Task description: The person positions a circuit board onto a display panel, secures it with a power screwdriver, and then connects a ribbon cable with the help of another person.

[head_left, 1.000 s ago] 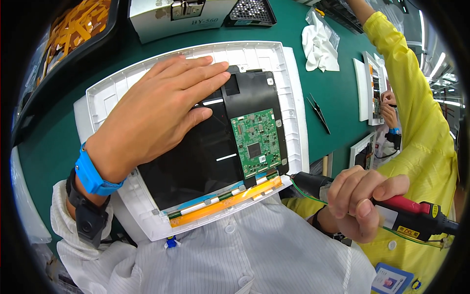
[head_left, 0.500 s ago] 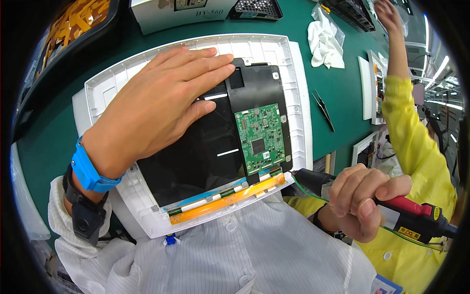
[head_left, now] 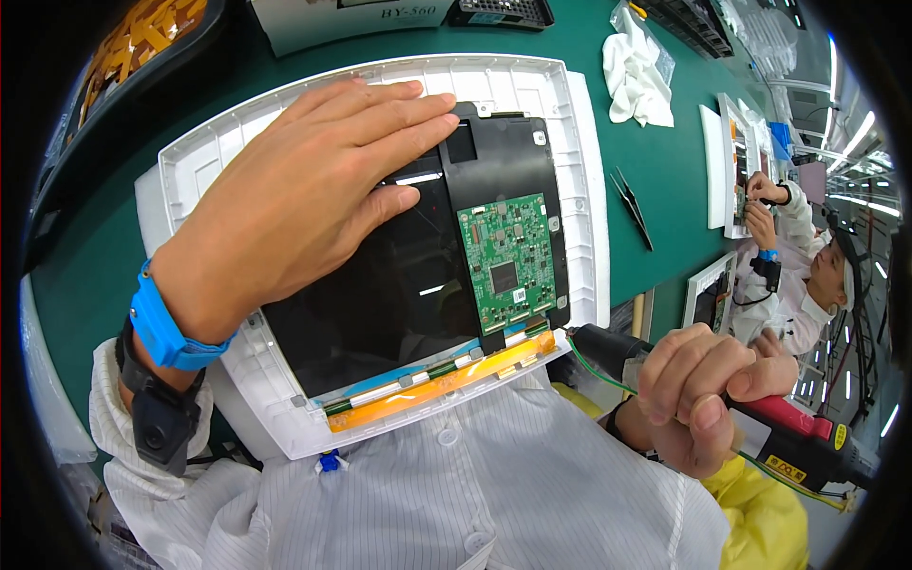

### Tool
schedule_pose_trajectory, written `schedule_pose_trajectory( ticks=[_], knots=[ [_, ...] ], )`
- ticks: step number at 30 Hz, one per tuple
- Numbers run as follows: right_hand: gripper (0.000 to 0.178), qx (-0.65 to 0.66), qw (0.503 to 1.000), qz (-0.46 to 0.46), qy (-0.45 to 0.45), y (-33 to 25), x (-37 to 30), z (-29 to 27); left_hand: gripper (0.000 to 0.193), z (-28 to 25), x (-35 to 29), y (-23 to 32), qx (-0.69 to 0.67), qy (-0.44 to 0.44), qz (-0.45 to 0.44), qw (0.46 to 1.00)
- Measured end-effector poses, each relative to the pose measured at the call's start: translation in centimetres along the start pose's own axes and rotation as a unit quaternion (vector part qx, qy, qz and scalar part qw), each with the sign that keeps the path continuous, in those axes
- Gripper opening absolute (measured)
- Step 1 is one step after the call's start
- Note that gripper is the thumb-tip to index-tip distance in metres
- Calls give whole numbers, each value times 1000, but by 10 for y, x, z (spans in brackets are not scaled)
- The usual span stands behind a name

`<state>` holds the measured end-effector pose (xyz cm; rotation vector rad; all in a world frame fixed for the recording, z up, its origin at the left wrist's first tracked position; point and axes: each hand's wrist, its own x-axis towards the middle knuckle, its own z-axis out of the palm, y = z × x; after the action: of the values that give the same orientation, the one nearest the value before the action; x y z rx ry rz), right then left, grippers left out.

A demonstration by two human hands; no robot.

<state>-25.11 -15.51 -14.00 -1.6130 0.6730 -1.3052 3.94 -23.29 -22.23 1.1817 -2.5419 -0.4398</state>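
My left hand point(head_left: 304, 185) lies flat, fingers stretched out, across the upper left of a black display panel point(head_left: 380, 313). The panel sits in a white plastic frame point(head_left: 577, 180). At the panel's right side is a black plate carrying a green circuit board point(head_left: 509, 256). An orange strip point(head_left: 442, 380) runs along the near edge. In my right hand point(head_left: 708, 394) is a black and red electric screwdriver point(head_left: 784, 418), its fingers wrapped round the body. The screwdriver's tip points left and reaches the frame's lower right corner; whether it touches a screw is too small to tell.
Tweezers point(head_left: 632, 209) and a white cloth point(head_left: 635, 81) lie on the green mat to the right. A black bin point(head_left: 180, 90) of orange pieces stands at the far left, a white box point(head_left: 351, 24) behind the frame. A co-worker point(head_left: 798, 275) works at the right.
The yellow-sleeved arm at the right has dropped out of the way, uncovering the co-worker. My hands and the screwdriver hold nearly the same place; the view has shifted slightly.
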Motion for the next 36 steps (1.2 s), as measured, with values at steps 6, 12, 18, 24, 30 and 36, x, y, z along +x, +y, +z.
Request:
schedule_pose_trajectory(
  ticks=[6,12,18,24,30,36],
  knots=[
    [30,-22,1000,9,19,-5,0,3,54,0,1,-2,-6,6,8,1000],
    [31,-23,1000,-5,19,-2,-5,3,53,1,-2,-1,3,8,10,1000],
    [30,-43,999,-3,32,-1,-7,5,53,3,-2,0,-8,11,10,1000],
    [30,-46,998,-12,35,3,-8,6,53,2,-1,-2,-9,20,15,1000],
    [30,-24,998,-14,54,-1,-4,11,52,-2,-2,-4,-30,36,28,998],
    [27,52,998,-20,-43,-20,43,3,53,2,-2,-2,-30,52,41,997]
  ],
)
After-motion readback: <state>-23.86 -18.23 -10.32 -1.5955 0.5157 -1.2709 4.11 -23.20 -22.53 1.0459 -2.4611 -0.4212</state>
